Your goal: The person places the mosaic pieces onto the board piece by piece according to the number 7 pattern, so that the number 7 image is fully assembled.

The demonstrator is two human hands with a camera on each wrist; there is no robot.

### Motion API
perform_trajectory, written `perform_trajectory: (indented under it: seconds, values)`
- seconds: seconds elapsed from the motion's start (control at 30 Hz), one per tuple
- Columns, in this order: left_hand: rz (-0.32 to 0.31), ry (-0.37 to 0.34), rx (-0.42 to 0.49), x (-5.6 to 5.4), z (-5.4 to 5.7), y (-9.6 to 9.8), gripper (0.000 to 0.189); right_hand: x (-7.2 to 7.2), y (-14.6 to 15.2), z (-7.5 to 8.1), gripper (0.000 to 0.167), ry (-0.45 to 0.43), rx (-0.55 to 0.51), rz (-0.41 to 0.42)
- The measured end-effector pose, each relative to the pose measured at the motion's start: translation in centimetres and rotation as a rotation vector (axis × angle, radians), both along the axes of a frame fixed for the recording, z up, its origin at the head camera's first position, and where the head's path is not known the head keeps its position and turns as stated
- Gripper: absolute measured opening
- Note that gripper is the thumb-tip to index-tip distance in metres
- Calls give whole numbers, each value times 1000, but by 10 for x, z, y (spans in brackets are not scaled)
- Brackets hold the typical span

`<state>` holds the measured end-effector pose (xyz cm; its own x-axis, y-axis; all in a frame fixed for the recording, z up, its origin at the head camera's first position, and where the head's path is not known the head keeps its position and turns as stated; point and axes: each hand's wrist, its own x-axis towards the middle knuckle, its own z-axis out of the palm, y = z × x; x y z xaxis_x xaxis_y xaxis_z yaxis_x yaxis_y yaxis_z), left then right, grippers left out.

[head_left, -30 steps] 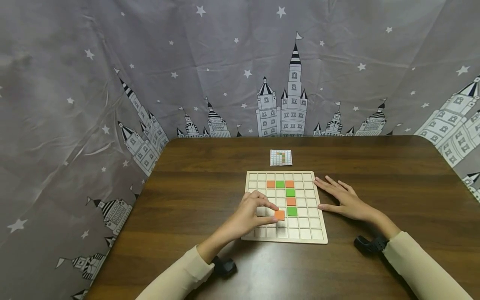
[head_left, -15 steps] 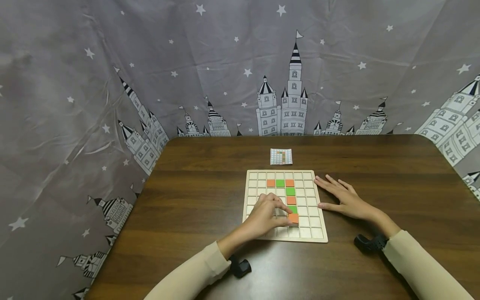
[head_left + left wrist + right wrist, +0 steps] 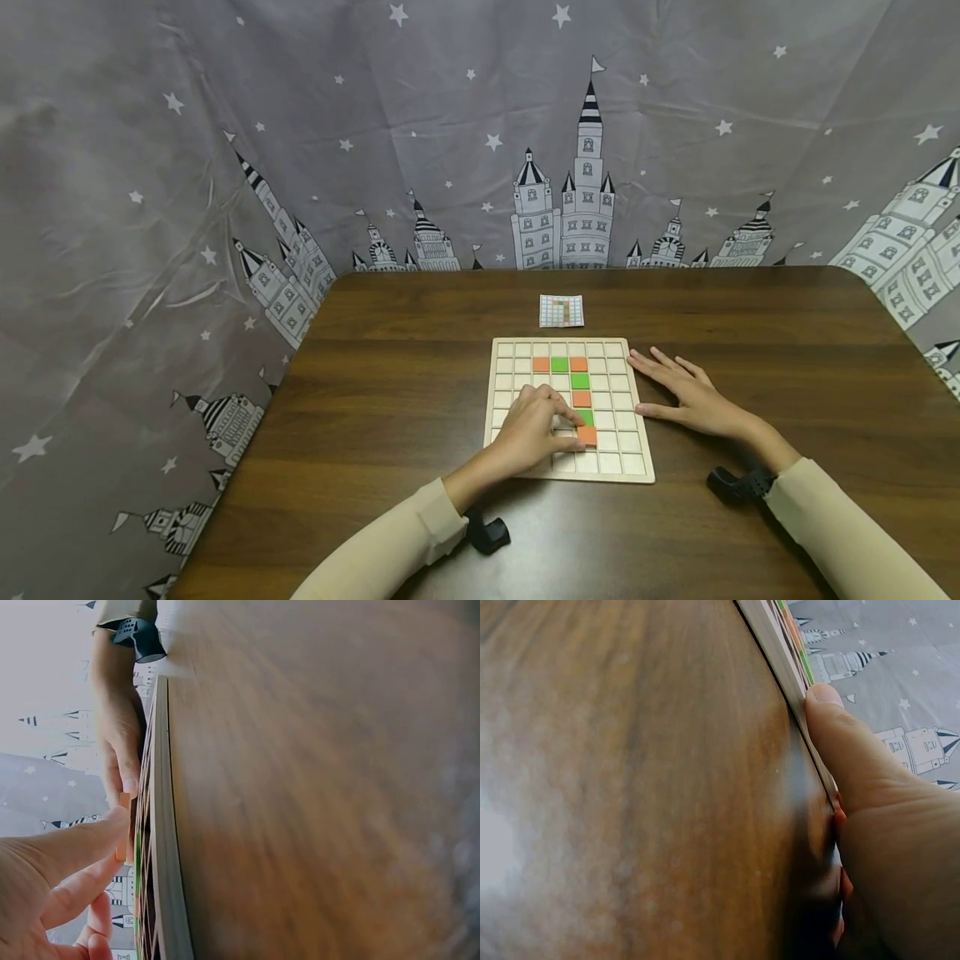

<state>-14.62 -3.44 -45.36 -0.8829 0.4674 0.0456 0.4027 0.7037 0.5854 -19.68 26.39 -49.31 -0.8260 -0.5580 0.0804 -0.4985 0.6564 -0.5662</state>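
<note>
My left hand (image 3: 531, 432) pinches an orange square tile (image 3: 587, 436) between thumb and fingers, just below a green tile (image 3: 586, 417) on the wooden grid board (image 3: 630, 467). In the left wrist view the orange tile (image 3: 122, 825) stands slightly off the board's surface. Orange and green tiles alternate along one row and down a column, among them a green tile (image 3: 559, 364) and an orange tile (image 3: 582, 398). My right hand (image 3: 693, 400) lies with spread fingers at the board's right edge; in the right wrist view its thumb (image 3: 840, 724) touches that edge.
A small printed card (image 3: 561, 311) with a coloured grid pattern lies behind the board. Everything rests on a brown wooden table (image 3: 390, 375). A grey curtain (image 3: 450, 108) with castles and stars hangs behind it. Each wrist wears a black camera (image 3: 487, 533).
The left hand has moved right with the orange tile, from the column left of the green tile to the spot below it. The right hand has stayed at the board's edge.
</note>
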Motion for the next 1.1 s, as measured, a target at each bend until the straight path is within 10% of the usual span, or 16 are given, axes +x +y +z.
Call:
perform_trajectory:
  seconds: [1.1]
  values:
    - [-14,28,-3,-3,-4,-1,27,1,-1,2,81,-5,0,-3]
